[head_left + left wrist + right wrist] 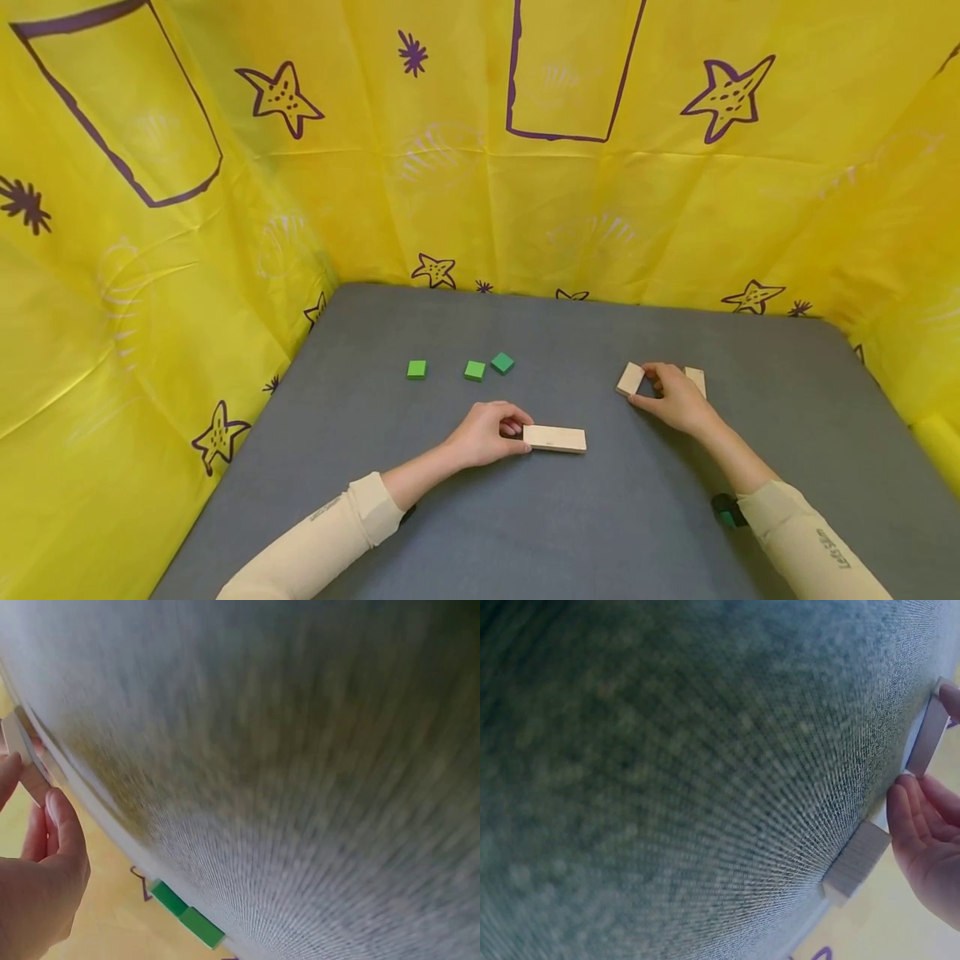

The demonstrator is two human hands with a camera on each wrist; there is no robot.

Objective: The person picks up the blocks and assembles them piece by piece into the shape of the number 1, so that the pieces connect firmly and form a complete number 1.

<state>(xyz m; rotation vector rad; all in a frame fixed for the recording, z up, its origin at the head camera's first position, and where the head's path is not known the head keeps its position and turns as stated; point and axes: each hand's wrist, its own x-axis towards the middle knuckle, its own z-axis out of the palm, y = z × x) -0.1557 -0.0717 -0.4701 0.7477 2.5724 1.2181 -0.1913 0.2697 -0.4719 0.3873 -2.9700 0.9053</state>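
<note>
My left hand (487, 433) pinches the left end of a long, pale wooden block (557, 439) lying near the middle of the grey table. In the left wrist view, the thumb and fingers hold this block (30, 761) by its end. Further right, my right hand (675, 400) has thumb and fingertips at the near and far ends of another wooden block (629, 380), seen also in the right wrist view (928, 739). Just right of that hand lies one more wooden block (697, 379), partly hidden behind the hand.
Two light green square tiles (417, 370) (474, 371) and a darker green tile (502, 363) lie left of centre, beyond my left hand. Yellow cloth (480, 200) with drawn starfish hangs at the back and sides of the grey table (570, 533).
</note>
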